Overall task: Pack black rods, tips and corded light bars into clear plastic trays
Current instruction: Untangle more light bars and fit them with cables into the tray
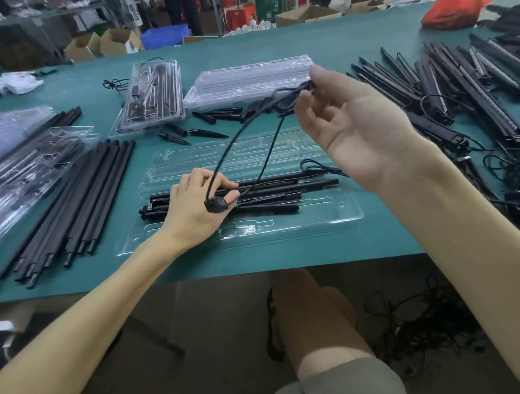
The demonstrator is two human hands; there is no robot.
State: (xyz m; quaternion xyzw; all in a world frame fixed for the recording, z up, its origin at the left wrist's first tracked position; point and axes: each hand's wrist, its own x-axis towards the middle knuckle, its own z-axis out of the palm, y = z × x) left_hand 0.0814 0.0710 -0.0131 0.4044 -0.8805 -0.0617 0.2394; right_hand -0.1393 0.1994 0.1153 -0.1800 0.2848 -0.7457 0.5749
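A clear plastic tray point(323, 216) lies open on the green table in front of me, with black rods and a light bar point(283, 188) lying across it. My left hand point(196, 202) presses down on these at the tray's left side, fingers over the bars and a small black switch point(217, 206) at my thumb. My right hand point(350, 126) is raised above the tray, palm up, and pinches a looped black cord point(248, 147) that runs down to the switch.
Loose black rods point(74, 210) lie left of the tray, black tips point(211, 119) behind it. A stack of clear trays point(248, 78) and a packed tray point(149, 96) stand further back. Corded light bars point(463, 91) are heaped at right. Filled trays point(14, 174) at left.
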